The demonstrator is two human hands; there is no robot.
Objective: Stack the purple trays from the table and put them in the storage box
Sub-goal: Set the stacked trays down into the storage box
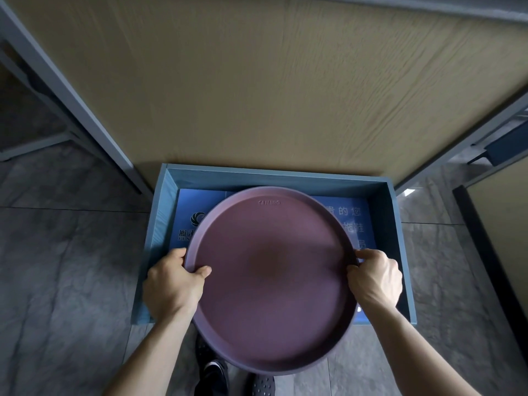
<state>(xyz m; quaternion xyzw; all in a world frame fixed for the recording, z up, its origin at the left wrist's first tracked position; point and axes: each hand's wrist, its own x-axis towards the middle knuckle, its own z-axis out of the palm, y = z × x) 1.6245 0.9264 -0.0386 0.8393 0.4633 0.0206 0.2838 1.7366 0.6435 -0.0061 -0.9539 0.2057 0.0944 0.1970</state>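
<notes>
We see a round purple tray [271, 281] between both hands, above the blue storage box [400, 224]. Our left hand [174, 284] and right hand [374, 278] each pinch its rim at opposite sides.

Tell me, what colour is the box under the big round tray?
The storage box is blue-grey, with a brighter blue printed sheet inside. The head view shows it best.

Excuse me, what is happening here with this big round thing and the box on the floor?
A person holds a round purple tray with both bare hands, the left hand and the right hand each gripping one side of its rim. The tray is above a blue storage box that stands on the tiled floor beside a wooden table. A blue printed sheet lies inside the box. Whether more trays are stacked underneath cannot be told.
</notes>
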